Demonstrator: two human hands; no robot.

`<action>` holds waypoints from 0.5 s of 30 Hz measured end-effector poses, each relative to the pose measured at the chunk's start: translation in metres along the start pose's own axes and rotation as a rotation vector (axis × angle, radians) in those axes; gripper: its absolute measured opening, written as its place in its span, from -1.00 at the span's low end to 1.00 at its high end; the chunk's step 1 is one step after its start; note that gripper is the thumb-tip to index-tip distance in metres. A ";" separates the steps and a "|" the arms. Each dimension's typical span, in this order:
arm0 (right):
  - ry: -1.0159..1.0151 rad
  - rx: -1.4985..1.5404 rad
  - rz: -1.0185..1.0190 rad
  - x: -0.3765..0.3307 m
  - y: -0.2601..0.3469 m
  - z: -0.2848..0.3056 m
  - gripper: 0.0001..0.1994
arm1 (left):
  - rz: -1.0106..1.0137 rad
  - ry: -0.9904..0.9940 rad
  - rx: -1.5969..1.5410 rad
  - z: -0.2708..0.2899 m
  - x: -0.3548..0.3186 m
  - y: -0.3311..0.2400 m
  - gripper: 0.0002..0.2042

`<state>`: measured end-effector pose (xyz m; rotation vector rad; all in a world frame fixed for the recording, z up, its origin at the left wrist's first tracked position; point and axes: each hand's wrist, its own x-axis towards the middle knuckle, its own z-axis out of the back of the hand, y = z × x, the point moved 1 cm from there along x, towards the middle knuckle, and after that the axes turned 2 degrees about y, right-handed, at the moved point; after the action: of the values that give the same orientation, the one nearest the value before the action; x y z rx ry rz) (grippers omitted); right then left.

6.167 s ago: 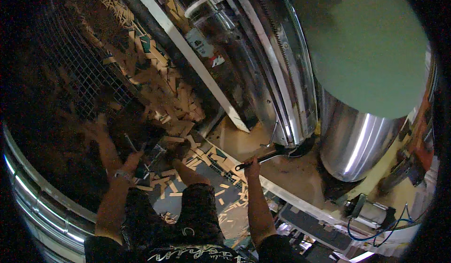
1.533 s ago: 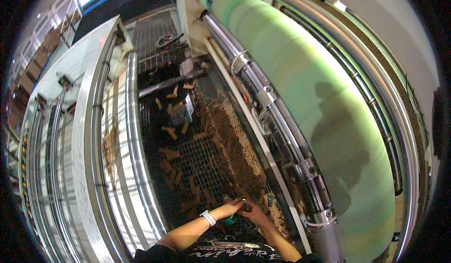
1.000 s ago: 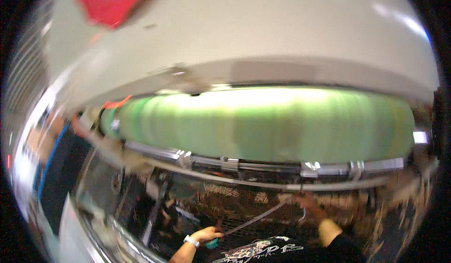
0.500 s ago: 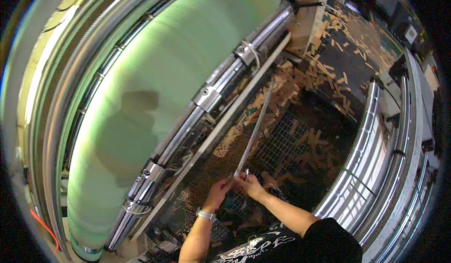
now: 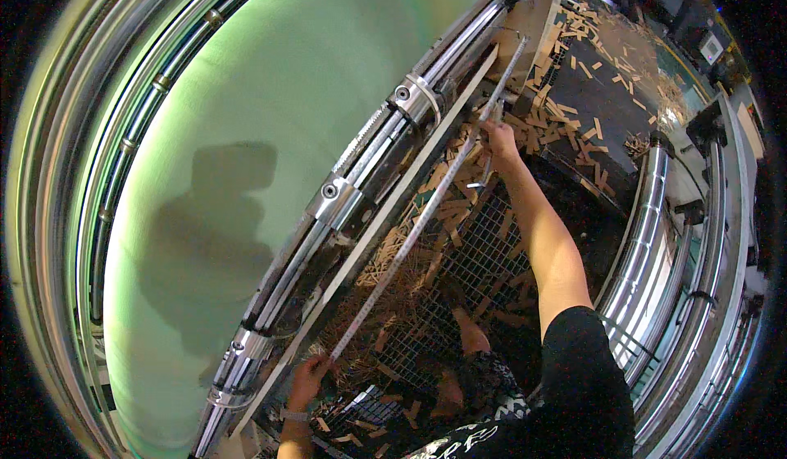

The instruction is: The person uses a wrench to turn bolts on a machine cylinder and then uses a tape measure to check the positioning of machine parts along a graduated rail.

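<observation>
I have the long pale strip [image 5: 402,252] slanting over wood scraps [image 5: 566,115] and mesh grating [image 5: 418,328], beside the pale rail [image 5: 384,220]. Left hand [image 5: 307,379]: fingers clamped on its lower end. Right hand [image 5: 500,139]: fingers curled against it near the upper end, strip running past; I can't tell if they pinch it. Small grey piece [image 5: 485,174] just below, kind unclear. Big green drum [image 5: 344,74] left of the rail.
</observation>
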<state>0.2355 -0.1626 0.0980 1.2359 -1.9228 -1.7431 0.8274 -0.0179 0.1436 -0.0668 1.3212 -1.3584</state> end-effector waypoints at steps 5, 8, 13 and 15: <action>0.119 -0.015 0.072 0.069 -0.002 -0.003 -0.82 | -0.275 -0.117 0.143 -0.037 0.100 -0.118 -0.87; 0.058 -0.103 -0.031 0.085 -0.016 -0.011 -0.79 | -0.344 -0.138 0.219 -0.048 0.144 -0.171 -0.88; 0.133 0.006 -0.116 0.080 -0.027 -0.028 -0.77 | -0.271 -0.137 0.228 -0.052 0.186 -0.208 -0.81; 0.244 0.023 -0.093 0.075 -0.030 -0.035 -0.75 | -0.259 -0.081 0.263 -0.057 0.210 -0.203 -0.80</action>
<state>0.2261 -0.2386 0.0541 1.4917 -1.7750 -1.5336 0.5896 -0.1972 0.1322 -0.1149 1.0835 -1.7217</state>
